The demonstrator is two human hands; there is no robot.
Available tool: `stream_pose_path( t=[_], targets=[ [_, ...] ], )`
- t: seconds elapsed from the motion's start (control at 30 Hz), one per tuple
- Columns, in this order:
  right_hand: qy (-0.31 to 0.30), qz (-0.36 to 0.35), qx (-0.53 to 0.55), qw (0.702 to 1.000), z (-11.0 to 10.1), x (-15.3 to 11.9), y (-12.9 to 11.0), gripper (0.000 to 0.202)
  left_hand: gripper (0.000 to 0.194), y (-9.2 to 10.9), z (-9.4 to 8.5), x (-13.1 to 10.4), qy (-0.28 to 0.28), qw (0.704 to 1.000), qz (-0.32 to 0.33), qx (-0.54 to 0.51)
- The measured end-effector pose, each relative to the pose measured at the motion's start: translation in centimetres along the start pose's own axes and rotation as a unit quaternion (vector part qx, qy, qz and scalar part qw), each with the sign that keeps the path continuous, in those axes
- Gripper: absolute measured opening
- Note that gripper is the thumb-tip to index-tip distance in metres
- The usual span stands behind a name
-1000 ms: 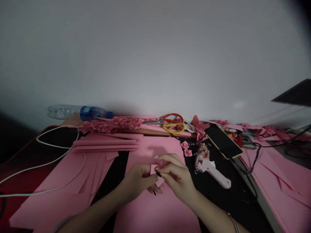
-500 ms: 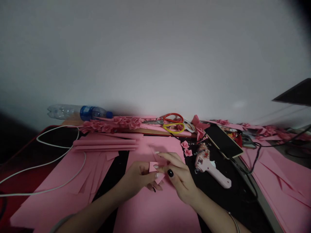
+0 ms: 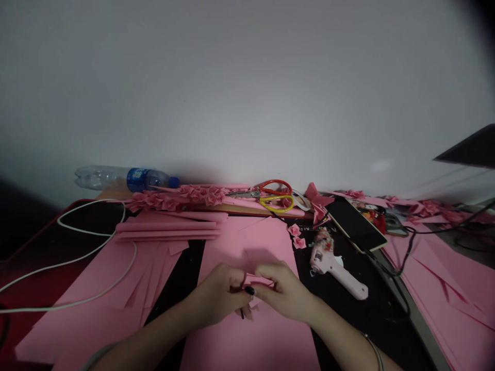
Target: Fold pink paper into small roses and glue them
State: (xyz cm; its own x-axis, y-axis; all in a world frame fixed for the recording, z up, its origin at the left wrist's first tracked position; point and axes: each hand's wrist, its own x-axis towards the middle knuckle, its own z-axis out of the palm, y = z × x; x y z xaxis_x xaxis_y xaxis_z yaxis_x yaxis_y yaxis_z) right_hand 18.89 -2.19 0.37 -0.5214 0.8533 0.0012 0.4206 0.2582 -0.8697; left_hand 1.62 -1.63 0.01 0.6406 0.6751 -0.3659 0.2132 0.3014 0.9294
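A small folded piece of pink paper [image 3: 258, 280] is pinched between both hands, above a large pink paper sheet [image 3: 247, 345]. My left hand [image 3: 218, 293] grips its left end, with the thumb and fingers closed. On the right end, my right hand [image 3: 288, 293] is closed too, its black-nailed thumb pressing near the left thumb. The fingers partly hide the paper, so its full shape does not show. Two small pink paper flowers [image 3: 297, 236] lie beyond my right hand.
A pink glue gun [image 3: 332, 265] and a phone [image 3: 358, 224] lie to the right. Scissors [image 3: 266, 196] rest at the back beside folded paper flowers [image 3: 193, 195]. A plastic bottle [image 3: 116, 179] lies by the wall. Rolled paper [image 3: 166, 229] and a white cable [image 3: 93, 263] are at left.
My right hand has drawn in lower, its extended fingers now curled around the paper's right end. The small paper has turned to a narrow, level strip between both hands.
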Motion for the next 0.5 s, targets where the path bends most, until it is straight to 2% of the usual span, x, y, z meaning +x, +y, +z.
stream_pose_path(
  t=[0.27,0.5],
  targets=[
    [0.019,-0.036,-0.045,0.998,0.32,-0.14,0.13,0.034,0.018,0.01,0.02,-0.07,-0.004,1.0,-0.007,-0.002],
    [0.026,-0.008,0.016,0.999,-0.21,0.26,0.23,0.038,0.019,-0.03,-0.15,0.0,-0.008,0.999,-0.01,-0.046]
  ],
)
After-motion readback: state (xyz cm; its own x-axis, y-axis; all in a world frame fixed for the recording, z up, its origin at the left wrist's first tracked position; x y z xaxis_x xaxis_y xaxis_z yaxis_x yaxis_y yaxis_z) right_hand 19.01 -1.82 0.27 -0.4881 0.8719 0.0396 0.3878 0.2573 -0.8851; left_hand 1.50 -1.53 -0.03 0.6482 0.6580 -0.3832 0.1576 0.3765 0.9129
